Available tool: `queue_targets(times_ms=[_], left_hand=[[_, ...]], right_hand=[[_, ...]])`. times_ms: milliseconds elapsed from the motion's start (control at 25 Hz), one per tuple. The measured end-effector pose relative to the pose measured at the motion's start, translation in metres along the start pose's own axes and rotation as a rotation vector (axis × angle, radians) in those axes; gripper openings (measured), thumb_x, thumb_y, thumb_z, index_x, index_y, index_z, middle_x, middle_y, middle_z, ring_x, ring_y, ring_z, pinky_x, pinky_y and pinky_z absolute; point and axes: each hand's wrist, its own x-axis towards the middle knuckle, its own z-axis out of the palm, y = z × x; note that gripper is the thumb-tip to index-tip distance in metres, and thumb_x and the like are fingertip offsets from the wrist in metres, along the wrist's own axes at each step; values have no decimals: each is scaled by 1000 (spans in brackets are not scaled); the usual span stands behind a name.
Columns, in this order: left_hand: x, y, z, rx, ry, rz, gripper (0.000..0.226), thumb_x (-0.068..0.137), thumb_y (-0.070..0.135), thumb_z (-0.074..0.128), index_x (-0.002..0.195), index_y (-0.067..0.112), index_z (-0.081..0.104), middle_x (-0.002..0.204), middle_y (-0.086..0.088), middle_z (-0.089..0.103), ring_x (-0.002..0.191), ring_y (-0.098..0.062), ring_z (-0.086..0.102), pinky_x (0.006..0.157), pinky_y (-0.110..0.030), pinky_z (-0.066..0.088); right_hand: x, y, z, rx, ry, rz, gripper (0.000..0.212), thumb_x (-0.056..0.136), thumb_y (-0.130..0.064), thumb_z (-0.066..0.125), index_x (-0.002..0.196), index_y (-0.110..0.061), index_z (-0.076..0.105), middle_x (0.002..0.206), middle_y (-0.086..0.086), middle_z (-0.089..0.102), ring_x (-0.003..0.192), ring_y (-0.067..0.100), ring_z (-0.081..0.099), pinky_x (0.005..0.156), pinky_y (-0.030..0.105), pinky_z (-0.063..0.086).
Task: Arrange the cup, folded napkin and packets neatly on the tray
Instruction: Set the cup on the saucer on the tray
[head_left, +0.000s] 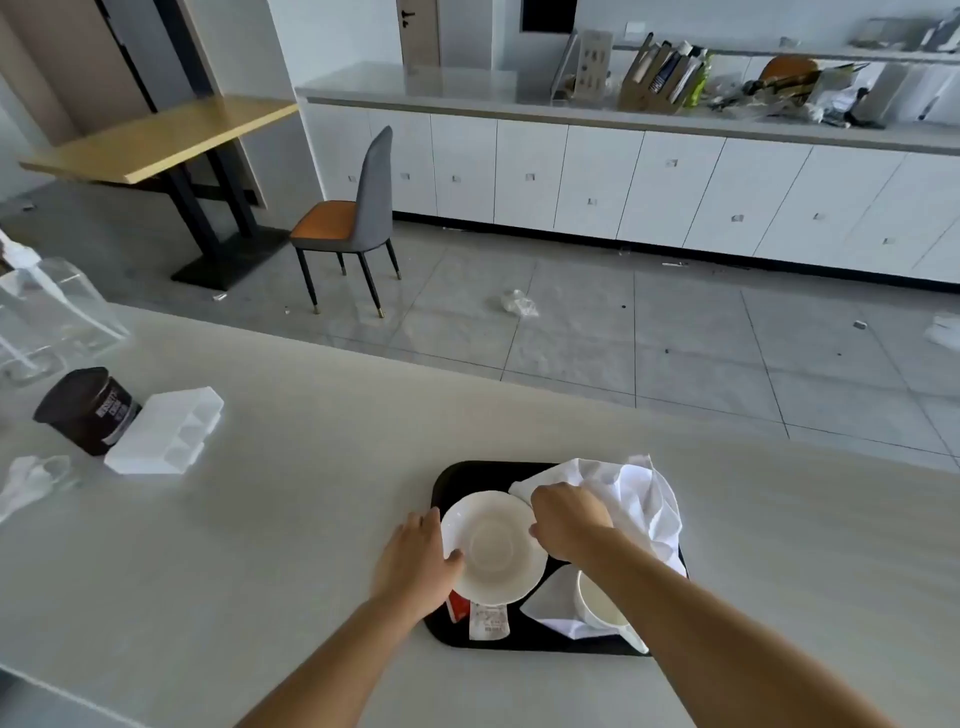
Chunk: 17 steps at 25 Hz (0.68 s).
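A black tray (467, 475) lies on the pale counter in front of me. A white saucer (493, 548) sits on its left half. My left hand (415, 556) grips the saucer's left rim and my right hand (569, 519) pinches its right rim. A loose white napkin (639, 493) is bunched over the tray's right side, behind my right hand. A white cup (600, 603) stands at the tray's near right, partly hidden by my right forearm. A red packet (458, 605) and a white printed packet (488, 621) poke out from under the saucer's near edge.
To the left on the counter stand a dark brown cup (88, 410), a white plastic organiser (166, 431), a clear acrylic stand (47, 317) and crumpled plastic (31, 480). Beyond the counter's far edge are a tiled floor, a chair (353, 223) and white cabinets.
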Motion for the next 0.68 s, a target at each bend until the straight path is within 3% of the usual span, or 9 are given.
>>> queue_targets(times_ms=[160, 240, 400, 560, 680], left_hand=[[-6, -5, 7, -53, -40, -5, 30, 82, 31, 55, 109, 19, 50, 103, -1, 54, 93, -19, 54, 80, -30, 47], [-9, -8, 10, -81, -70, 10, 29, 74, 27, 58, 102, 22, 50, 96, 1, 51, 89, -18, 53, 78, -30, 48], [-10, -11, 17, -89, -100, 30, 49, 69, 29, 69, 114, 24, 50, 104, 1, 54, 100, -19, 52, 84, -31, 47], [-5, -8, 19, -119, -77, 26, 52, 67, 31, 78, 113, 23, 55, 100, 2, 59, 98, -18, 54, 83, -30, 47], [-2, -8, 20, -142, -46, 0, 54, 66, 26, 81, 113, 24, 55, 96, 3, 55, 94, -17, 54, 80, -28, 46]], right_hand=[[4, 1, 8, -33, -64, 43, 8, 87, -14, 63, 95, -12, 62, 99, 8, 68, 92, 30, 65, 60, 31, 43], [5, 1, 12, -35, -92, 54, 8, 85, -11, 62, 93, -13, 62, 94, 6, 67, 88, 28, 64, 60, 31, 43], [7, 4, 19, -44, -122, 51, 16, 79, -7, 65, 76, -16, 52, 68, -1, 51, 70, 25, 56, 52, 29, 41], [11, 7, 25, -6, -126, 42, 22, 75, -4, 68, 72, -16, 50, 68, -1, 52, 70, 24, 55, 56, 29, 43], [15, 11, 28, 27, -123, 43, 16, 73, -3, 68, 79, -14, 58, 65, -1, 51, 71, 23, 55, 59, 30, 47]])
